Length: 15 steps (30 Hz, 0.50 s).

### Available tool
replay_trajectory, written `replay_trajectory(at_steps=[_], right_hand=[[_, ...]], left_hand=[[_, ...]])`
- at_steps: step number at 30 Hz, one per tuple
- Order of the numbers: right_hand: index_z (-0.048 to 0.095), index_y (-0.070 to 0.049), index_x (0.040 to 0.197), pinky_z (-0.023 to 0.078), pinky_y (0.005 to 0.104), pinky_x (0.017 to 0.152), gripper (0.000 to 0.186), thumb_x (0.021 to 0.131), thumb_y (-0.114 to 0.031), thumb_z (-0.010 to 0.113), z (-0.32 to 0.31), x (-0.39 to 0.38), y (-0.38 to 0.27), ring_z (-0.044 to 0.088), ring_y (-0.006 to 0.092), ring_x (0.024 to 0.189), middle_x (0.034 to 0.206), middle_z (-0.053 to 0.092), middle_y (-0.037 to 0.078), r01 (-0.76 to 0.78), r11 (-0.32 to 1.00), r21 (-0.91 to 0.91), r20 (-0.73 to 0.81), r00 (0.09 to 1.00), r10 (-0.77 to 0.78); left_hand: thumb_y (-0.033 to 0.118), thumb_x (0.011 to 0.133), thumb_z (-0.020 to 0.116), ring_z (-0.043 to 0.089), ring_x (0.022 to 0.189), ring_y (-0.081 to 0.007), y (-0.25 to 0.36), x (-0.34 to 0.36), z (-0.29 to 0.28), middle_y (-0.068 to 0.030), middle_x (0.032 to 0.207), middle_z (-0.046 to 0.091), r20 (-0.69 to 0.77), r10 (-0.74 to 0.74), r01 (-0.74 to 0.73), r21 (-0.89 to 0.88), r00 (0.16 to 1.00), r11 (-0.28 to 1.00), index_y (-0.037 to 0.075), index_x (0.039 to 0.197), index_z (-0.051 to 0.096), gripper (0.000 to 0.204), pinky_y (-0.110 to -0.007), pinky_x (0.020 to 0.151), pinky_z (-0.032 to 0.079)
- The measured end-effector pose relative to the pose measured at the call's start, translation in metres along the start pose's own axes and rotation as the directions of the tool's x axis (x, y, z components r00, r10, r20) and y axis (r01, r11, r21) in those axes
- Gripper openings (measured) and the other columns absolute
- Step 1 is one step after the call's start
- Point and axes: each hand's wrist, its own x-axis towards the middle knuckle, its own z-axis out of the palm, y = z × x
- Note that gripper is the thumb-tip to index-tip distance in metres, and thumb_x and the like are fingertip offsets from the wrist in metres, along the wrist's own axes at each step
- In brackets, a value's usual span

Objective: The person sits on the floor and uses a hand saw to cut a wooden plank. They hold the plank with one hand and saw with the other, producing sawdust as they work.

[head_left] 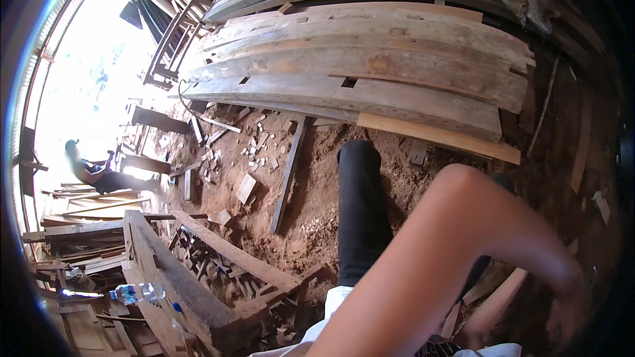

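A person sits or squats outdoors-side in a shed, black-trousered knees (362, 211) ahead. The bare left arm, seemingly, bends across the foreground; its left hand (565, 320) hangs low over dim brown ground (549, 225) at the right edge, too dark to tell whether its fingers are spread or gripping anything. The right hand is out of sight; what looks like its forearm runs behind the left one.

Beyond the knees, well apart from the left hand, a broad stack of weathered planks (370, 59) crosses the upper middle. Slots are already cut in several, and a yellower board (436, 137) lies along the near edge. Small offcuts (261, 145) litter the earth. No plank is seen being worked by this person, so how much remains cannot be judged.

Left: heavy beams (165, 271), a clear bottle (137, 293) and another person (99, 175).
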Motion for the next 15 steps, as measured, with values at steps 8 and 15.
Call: replay_trajectory(at_steps=[8,15], right_hand=[[0.056,-0.003,0.119,0.045,0.0381,0.09,0.037,0.094,-0.03,0.061,0.001,0.005,0.021,0.059,0.0235,0.097,0.108,0.061,0.013,0.062,0.998,-0.004,-0.023,0.998,-0.062],[0.052,0.0,0.129,0.041,0.037,0.099,0.046,0.093,-0.027,0.062,0.005,0.011,0.002,0.055,0.0257,0.113,0.125,0.058,0.016,0.194,0.974,0.119,0.019,0.98,-0.197]], left_hand=[[0.026,0.078,0.061,0.065,0.076,-0.0341,0.047,-0.184,-0.013,-0.0118,0.082,0.068,-0.183,-0.652,0.607,-0.248,0.736,0.755,0.01,0.086,0.068,0.019,-0.048,0.064,0.051],[0.019,0.078,0.064,0.064,0.069,-0.0344,0.114,-0.247,-0.007,-0.0152,0.076,0.064,-0.319,-0.922,0.9,-0.297,0.221,0.319,0.005,0.095,0.063,0.021,-0.044,0.058,0.05]])
